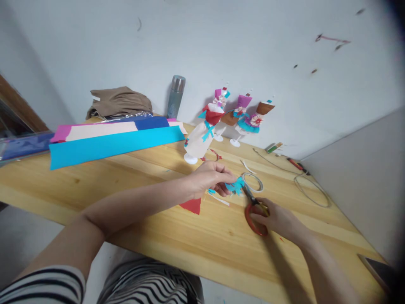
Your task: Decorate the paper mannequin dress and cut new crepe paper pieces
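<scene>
My left hand (215, 177) pinches a small frilled piece of turquoise paper (236, 185) above the table. In my right hand (276, 217) is a pair of scissors (255, 219) with red-orange handles, its blades pointing at the paper's right edge. Whether the blades touch the paper I cannot tell. Just behind the paper lies a roll of tape (253, 181). A red paper piece (191, 205) shows partly below my left wrist, and a thin white strip (221, 199) lies under the left hand.
Several doll figures in paper dresses stand on white bases behind my hands, the nearest a cream-and-red one (204, 133). Sheets of coloured paper (117, 143) lie at the left, with a brown cloth (122, 101) and a flask (176, 97) behind. A cable (311, 198) curls at the right.
</scene>
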A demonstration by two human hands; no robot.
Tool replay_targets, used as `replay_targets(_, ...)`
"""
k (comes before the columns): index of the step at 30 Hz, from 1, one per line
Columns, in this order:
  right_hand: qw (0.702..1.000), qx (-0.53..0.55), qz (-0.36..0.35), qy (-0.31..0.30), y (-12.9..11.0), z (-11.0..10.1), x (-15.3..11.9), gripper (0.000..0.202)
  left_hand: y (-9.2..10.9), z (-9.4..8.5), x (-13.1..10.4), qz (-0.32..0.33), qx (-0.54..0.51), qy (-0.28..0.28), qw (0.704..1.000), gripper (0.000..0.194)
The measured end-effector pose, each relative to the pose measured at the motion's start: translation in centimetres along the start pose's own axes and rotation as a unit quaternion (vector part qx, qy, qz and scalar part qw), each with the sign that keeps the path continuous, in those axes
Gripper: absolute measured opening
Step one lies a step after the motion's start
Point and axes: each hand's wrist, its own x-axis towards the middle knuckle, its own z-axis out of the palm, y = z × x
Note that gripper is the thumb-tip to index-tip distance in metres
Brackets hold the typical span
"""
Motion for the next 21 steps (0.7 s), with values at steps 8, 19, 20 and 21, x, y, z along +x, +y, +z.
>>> replay_targets(8, 0.988, 0.153, 0.01, 0.017, -8.6, 1.0, -0.4, 0.038, -0.1, -0.6, 0.0, 0.069, 0.026, 0.005, 0.997, 0.017)
replay_targets(19, 0.96, 0.273, -0.062, -0.001, -13.5, 3.7, 0.4, 0.032, 0.0, -0.6, 0.4, 0.109, 0.132, 0.038, 0.984, 0.016)
replay_targets(20, 0.958, 0.279, -0.059, 0.0, -13.5, 3.9, 0.4, 0.031, 0.0, -0.5, 0.4, 0.109, 0.139, 0.041, 0.983, 0.017)
replay_targets(21, 0.956, 0.287, -0.058, 0.0, -13.4, 4.1, 0.5, 0.031, -0.1, -0.5, 0.5, 0.109, 0.144, 0.042, 0.983, 0.017)
